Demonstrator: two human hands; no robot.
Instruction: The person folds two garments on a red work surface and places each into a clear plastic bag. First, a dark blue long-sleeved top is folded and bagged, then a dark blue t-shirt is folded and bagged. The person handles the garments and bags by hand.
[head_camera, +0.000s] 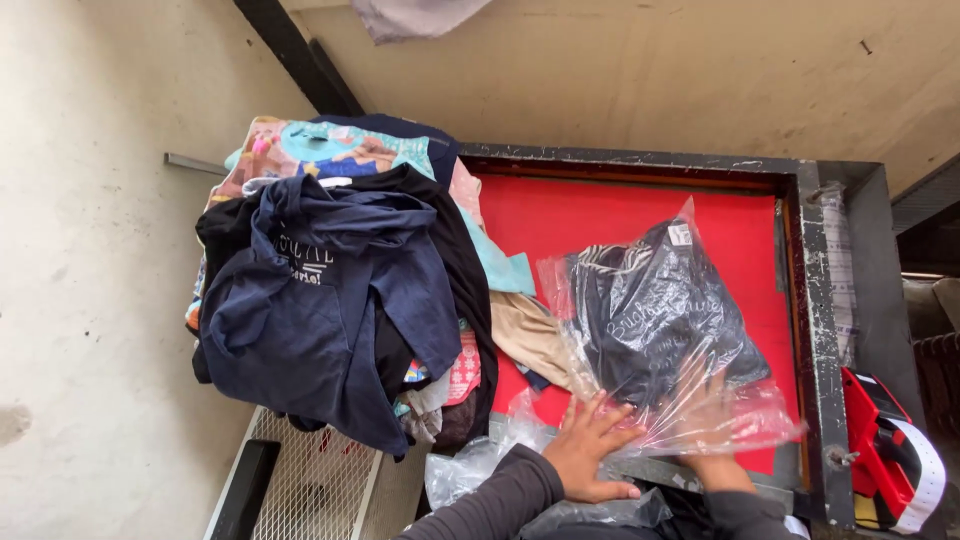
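Both hands flat, fingers spread: left hand (592, 450) beside, right hand (712, 432) under slippery clear bag (655, 335); soft, light garment, grab edges.

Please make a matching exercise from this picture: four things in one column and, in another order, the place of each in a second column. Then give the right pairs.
Things:
1. navy shirt
2. clear bag with a dark garment
3. red tool
4. left hand

Places:
A. right of the frame, at the picture's lower right
B. on top of the clothes pile, at left
C. at the bag's near left edge
D. on the red surface inside the frame

Pairs: 1-B, 2-D, 3-A, 4-C
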